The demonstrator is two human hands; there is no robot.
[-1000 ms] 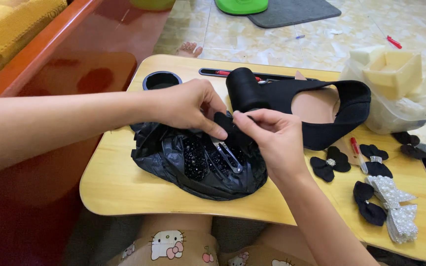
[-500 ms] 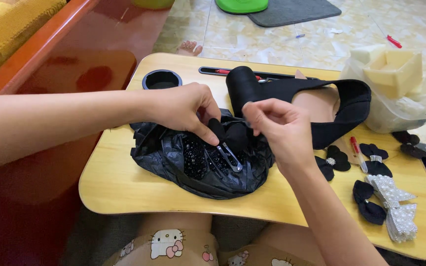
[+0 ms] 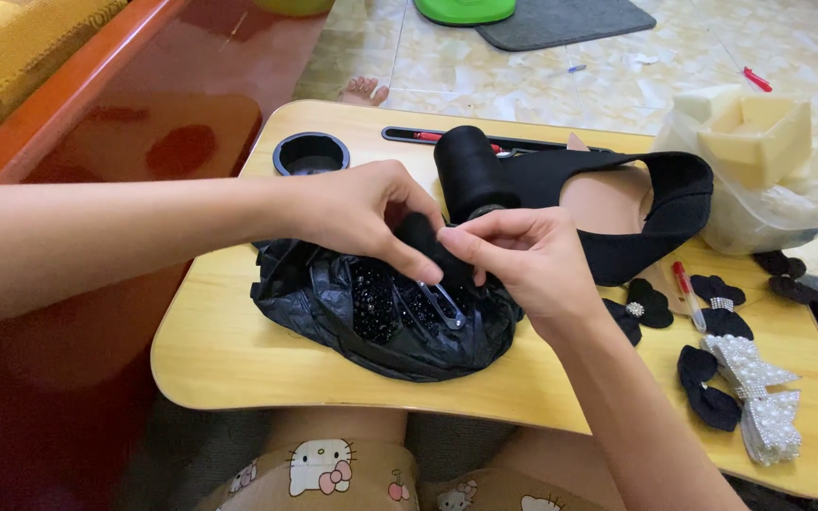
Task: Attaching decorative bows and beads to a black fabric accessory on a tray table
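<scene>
- Black plastic bag (image 3: pixel 333 312) of black beads, near edge of wooden lap table (image 3: pixel 239 369): unmoved from a second ago.
- Metal hair clip (image 3: pixel 442 303): over the bag, hanging below the fingers.
- Left hand (image 3: pixel 362 213) and right hand (image 3: pixel 532 260): closer together than before, both pinching a small black fabric piece (image 3: pixel 423 237) above the clip.
- Black thread spool (image 3: pixel 471 170), black strap (image 3: pixel 655 218): behind.
- Finished bows (image 3: pixel 750 397): far right.

Our left hand (image 3: pixel 362 213) and right hand (image 3: pixel 523 260) pinching a small black fabric piece (image 3: pixel 425 237), above our black plastic bag (image 3: pixel 333 303) of beads, on the wooden lap table (image 3: pixel 239 350), finished bows (image 3: pixel 750 397) right, black thread spool (image 3: pixel 471 170) far.
</scene>
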